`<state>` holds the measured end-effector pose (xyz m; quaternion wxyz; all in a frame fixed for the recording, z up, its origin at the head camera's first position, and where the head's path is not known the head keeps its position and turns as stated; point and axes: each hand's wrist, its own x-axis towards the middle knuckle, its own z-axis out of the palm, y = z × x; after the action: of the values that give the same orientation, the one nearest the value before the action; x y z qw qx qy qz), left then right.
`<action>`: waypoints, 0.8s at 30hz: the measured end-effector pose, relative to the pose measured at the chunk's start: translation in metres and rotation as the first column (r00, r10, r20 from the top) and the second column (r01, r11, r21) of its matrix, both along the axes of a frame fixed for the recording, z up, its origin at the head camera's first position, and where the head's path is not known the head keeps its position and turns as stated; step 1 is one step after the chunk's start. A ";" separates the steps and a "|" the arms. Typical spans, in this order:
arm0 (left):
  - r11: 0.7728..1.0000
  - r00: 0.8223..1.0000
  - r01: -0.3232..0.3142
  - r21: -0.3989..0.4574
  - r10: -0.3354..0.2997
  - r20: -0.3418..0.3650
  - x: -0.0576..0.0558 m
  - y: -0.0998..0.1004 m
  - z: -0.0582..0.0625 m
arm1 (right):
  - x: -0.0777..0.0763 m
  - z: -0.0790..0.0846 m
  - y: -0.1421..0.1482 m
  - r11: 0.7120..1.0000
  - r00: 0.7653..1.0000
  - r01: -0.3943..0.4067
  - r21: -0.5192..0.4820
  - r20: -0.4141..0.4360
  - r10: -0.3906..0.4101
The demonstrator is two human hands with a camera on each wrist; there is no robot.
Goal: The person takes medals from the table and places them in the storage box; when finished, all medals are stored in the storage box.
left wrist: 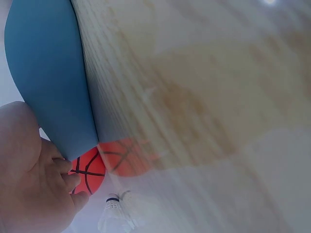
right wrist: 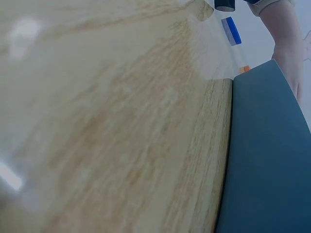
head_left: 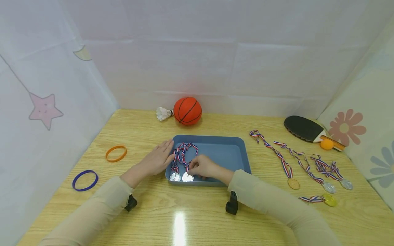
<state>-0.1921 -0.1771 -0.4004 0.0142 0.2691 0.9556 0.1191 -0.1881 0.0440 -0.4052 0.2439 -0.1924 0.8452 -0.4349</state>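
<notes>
Inside the left part of a blue-grey tray point(head_left: 212, 139) lie two silver medals with red, white and blue ribbons point(head_left: 184, 147). My right hand point(head_left: 205, 166) reaches over the tray's front side, its thumb and forefinger pinching the right silver medal point(head_left: 187, 177) where its ribbon joins. Left of that lies the other silver medal point(head_left: 174, 177). My left hand point(head_left: 155, 159) rests at the tray's left rim with fingers straight. The left wrist view has that hand beside the tray's outer wall point(left wrist: 53, 73). Only the tray wall point(right wrist: 267, 160) and left forearm point(right wrist: 287, 39) appear in the right wrist view; the right hand is hidden there.
Behind the tray are a small basketball point(head_left: 187, 111) and a shuttlecock point(head_left: 163, 113). Orange point(head_left: 116, 159) and blue point(head_left: 85, 188) wristbands lie left. To the right are several ribboned medals, including a bronze one point(head_left: 293, 183), plus a table tennis bat point(head_left: 303, 128) and orange ball point(head_left: 326, 144).
</notes>
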 end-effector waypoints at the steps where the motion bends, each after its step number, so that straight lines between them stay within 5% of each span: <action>1: 1.000 1.000 0.001 0.000 -0.001 -0.001 0.000 0.000 0.000 | 0.000 0.000 0.000 1.000 1.000 -0.001 -0.001 -0.002 0.001; 15: 1.000 1.000 0.002 -0.004 -0.002 -0.005 0.000 0.000 0.000 | -0.001 -0.001 -0.001 0.998 0.997 -0.020 0.052 -0.073 0.024; 24: 1.000 1.000 -0.002 -0.002 0.002 -0.002 0.000 0.000 0.000 | -0.005 -0.001 0.007 0.999 0.998 -0.046 -0.003 -0.030 0.046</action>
<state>-0.1918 -0.1770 -0.4002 0.0136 0.2683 0.9560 0.1179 -0.1934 0.0509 -0.4062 0.2406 -0.2188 0.8434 -0.4277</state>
